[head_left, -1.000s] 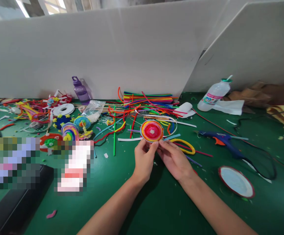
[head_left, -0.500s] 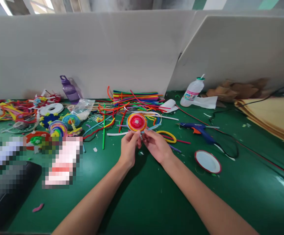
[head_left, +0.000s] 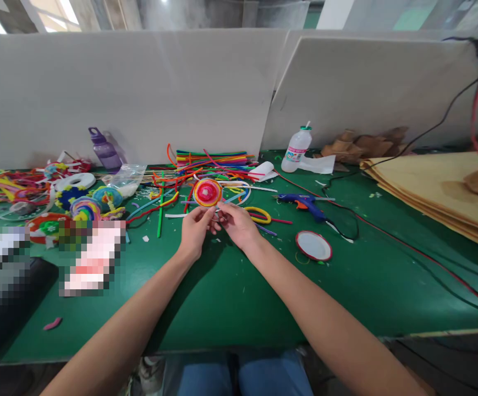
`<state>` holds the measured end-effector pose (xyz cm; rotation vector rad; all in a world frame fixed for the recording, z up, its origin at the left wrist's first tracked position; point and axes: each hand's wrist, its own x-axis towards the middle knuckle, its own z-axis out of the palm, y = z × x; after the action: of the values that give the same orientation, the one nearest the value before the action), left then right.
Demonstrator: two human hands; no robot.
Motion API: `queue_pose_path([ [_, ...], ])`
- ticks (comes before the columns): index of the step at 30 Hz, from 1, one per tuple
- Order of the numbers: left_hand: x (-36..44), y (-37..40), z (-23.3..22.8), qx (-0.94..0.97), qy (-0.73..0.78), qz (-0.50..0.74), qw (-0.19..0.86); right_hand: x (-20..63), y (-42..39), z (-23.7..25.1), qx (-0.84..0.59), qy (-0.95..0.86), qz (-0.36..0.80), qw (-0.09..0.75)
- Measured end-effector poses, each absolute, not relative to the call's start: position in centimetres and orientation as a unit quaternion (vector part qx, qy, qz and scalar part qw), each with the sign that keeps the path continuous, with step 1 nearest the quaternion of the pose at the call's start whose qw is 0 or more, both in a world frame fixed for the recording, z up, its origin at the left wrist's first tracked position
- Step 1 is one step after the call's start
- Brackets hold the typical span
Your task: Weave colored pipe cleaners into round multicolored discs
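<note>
A white panel (head_left: 139,93) stands along the far side, behind your green counter (head_left: 230,313). A stack of tan sheets (head_left: 428,192) covers the right end. Near left you have a black case (head_left: 11,313), its far part lost in a blurred patch. A heap of coloured strips (head_left: 214,159) lies far and central, with loose ones straggling nearer on both sides of your hands. Left of the heap is a purple bottle (head_left: 105,154); right of it stands a clear bottle (head_left: 294,154). To the right of your hands lies the glue gun (head_left: 311,208), its nozzle turned left, and nearer than that a red-rimmed dish (head_left: 313,245), just beyond your right forearm.

The ringed disc (head_left: 208,192) is up in front of the strips, hiding some, its red and yellow face toward you. It sits just beyond your fingertips: your left fingers (head_left: 203,215) pinch its near edge, thumb in front. Your right fingers (head_left: 228,210) are drawn together by its near right edge; you cannot tell whether they grip it.
</note>
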<state>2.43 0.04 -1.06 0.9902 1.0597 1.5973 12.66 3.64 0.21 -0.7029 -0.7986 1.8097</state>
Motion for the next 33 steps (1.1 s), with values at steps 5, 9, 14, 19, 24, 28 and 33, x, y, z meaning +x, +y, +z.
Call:
queue_pose_path([
  [5, 2.5, -0.6, -0.5, 0.383, 0.46, 0.672, 0.437, 12.7, 3.7, 0.4, -0.303, -0.292, 0.737, 0.529],
  [9, 2.7, -0.7, -0.4, 0.368, 0.411, 0.649, 0.523, 12.5, 3.5, 0.1, -0.286, -0.31, 0.744, 0.518],
  [14, 2.5, -0.3, -0.6, 0.294, 0.378, 0.672, 0.564, 11.9, 3.2, -0.2, -0.295, -0.325, 0.715, 0.544],
  [19, 2.2, -0.3, -0.6, 0.297, 0.392, 0.676, 0.548, 11.6, 3.0, -0.5, -0.316, -0.362, 0.66, 0.577],
  [24, 2.2, -0.1, -0.7, 0.28, 0.4, 0.679, 0.548, 11.5, 2.9, -0.6, -0.327, -0.395, 0.644, 0.567],
  [28, 2.4, 0.0, -0.6, 0.286, 0.438, 0.698, 0.488, 11.5, 2.8, -0.7, -0.324, -0.398, 0.659, 0.549],
  [33, 2.4, 0.1, -0.4, 0.307, 0.451, 0.726, 0.418, 11.3, 2.2, -0.3, -0.309, -0.414, 0.688, 0.51],
])
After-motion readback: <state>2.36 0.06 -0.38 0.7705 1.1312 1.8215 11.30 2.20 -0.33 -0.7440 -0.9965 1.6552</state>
